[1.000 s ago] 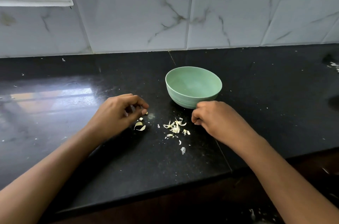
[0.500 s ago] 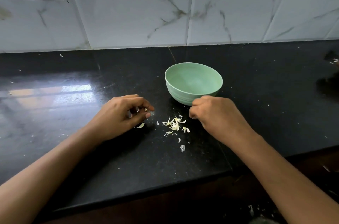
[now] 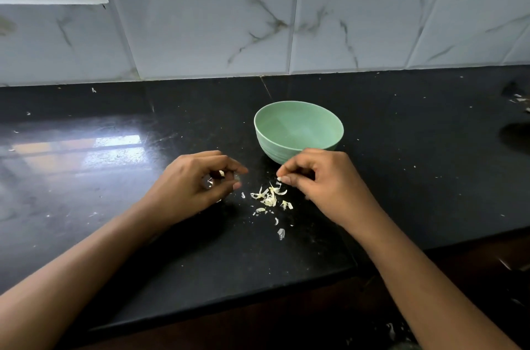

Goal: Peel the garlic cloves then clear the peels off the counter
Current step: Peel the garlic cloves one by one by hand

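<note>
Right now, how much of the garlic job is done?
Some peeling is done: a pile of peels lies on the counter in front of the bowl. In hand: the left hand curls round pale bits, and the right hand pinches a pale scrap. Left to do: the pile and the stray flakes need clearing off the counter.

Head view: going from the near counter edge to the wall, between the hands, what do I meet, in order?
Black counter → lone garlic peel → pile of garlic peels → green bowl → marble-patterned tiled wall.
</note>
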The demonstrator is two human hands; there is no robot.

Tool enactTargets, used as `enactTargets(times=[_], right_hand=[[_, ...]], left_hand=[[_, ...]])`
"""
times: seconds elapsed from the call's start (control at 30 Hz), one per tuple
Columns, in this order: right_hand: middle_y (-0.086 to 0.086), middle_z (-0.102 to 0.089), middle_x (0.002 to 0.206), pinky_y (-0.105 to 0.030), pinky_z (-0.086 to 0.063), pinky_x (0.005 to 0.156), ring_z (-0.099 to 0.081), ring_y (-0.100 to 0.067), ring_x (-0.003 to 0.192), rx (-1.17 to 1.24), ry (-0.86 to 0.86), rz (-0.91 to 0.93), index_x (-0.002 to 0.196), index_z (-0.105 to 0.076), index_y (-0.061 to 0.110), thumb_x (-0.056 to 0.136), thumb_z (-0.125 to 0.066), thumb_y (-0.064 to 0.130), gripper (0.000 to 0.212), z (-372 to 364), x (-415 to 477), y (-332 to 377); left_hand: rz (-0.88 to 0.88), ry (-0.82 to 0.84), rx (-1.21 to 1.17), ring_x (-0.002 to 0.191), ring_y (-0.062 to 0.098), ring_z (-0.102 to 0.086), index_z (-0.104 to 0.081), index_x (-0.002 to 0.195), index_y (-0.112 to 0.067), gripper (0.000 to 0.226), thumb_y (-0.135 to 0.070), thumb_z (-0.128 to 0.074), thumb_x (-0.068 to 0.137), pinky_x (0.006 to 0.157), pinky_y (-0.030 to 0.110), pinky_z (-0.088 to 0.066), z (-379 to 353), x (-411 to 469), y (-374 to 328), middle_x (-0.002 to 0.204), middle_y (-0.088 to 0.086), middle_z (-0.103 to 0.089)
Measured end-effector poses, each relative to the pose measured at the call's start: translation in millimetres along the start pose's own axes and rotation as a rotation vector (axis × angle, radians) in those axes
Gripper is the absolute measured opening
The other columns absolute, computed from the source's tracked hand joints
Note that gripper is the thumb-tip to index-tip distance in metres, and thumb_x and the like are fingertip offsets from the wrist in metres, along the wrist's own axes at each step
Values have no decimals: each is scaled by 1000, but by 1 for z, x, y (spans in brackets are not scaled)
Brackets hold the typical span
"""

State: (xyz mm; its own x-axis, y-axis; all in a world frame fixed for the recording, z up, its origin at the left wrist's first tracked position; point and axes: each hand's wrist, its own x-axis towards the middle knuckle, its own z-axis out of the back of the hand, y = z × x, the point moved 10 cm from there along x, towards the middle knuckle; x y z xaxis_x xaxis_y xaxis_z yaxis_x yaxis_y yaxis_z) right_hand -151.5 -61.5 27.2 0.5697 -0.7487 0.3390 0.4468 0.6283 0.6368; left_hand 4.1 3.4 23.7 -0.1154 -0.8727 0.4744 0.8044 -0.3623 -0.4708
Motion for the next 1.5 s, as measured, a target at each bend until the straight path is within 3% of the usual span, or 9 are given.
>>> enactTargets(times=[0.1,0.3,0.43,0.63,0.83,0.93,1.13,1.27,1.5], right_hand=[[-3,-67,70,-17,-52,51,-61,-4,62,733,76,-261,81,-70,11,82,-66,-2,14,-20,-7,-2],[-4,-69,67,-20,-57,57,-68,-11,60,1226,143,-415,83,-69,5,67,-65,6,16,-44,-11,0],[-7,-70,71,-23,-56,53,-65,-10,59,1249,129,-407,79,-71,10,65,-68,8,14,-42,-8,-6],[-7,-70,72,-22,-55,50,-65,-11,59,1294,105,-380,78,-63,12,66,-69,8,14,-42,-1,-11],[-4,-71,73,-22,-53,48,-66,-12,62,1163,110,-310,79,-63,12,74,-65,13,6,-44,-1,-6],[-2,-71,70,-21,-53,49,-67,-11,62,1070,42,-274,80,-65,10,84,-62,4,8,-38,-1,-7],[0,-70,67,-21,-54,53,-67,-12,60,918,-60,-257,79,-68,7,84,-66,5,6,-34,-3,-13],[-1,-69,64,-20,-54,51,-66,-11,56,949,-44,-323,77,-68,6,85,-65,2,9,-39,-4,-18],[0,-68,61,-22,-53,49,-63,-10,51,937,6,-347,75,-65,4,87,-61,-1,14,-41,-5,-20]], left_hand=[[19,-43,-147,74,1,-64,-71,102,-30,25,-37,-71,78,63,6,-43,-1,2,-12,81,-14,-67],[53,-155,-246,71,-6,-66,-75,93,-28,21,-35,-79,73,62,10,-49,4,6,-32,80,-17,-72],[169,-215,-397,63,-10,-64,-75,90,-26,17,-23,-76,73,59,5,-44,3,12,-29,74,-19,-73],[98,-292,-434,68,-4,-65,-75,87,-24,14,-20,-74,74,63,9,-47,3,16,-33,82,-14,-74],[24,-348,-298,72,4,-69,-76,88,-19,11,-18,-76,77,59,17,-51,9,9,-34,81,-10,-73],[-21,-343,-186,70,1,-67,-76,89,-20,12,-17,-77,77,59,19,-53,11,9,-37,83,-12,-72],[-63,-332,7,69,-5,-64,-77,89,-22,21,-37,-62,85,57,27,-55,8,7,-38,83,-13,-72],[-120,-328,117,70,-9,-58,-77,88,-24,22,-39,-60,87,55,24,-54,6,7,-45,84,-15,-72],[-161,-282,177,70,2,-66,-76,87,-26,16,-36,-63,86,54,29,-54,1,7,-49,84,-15,-72]])
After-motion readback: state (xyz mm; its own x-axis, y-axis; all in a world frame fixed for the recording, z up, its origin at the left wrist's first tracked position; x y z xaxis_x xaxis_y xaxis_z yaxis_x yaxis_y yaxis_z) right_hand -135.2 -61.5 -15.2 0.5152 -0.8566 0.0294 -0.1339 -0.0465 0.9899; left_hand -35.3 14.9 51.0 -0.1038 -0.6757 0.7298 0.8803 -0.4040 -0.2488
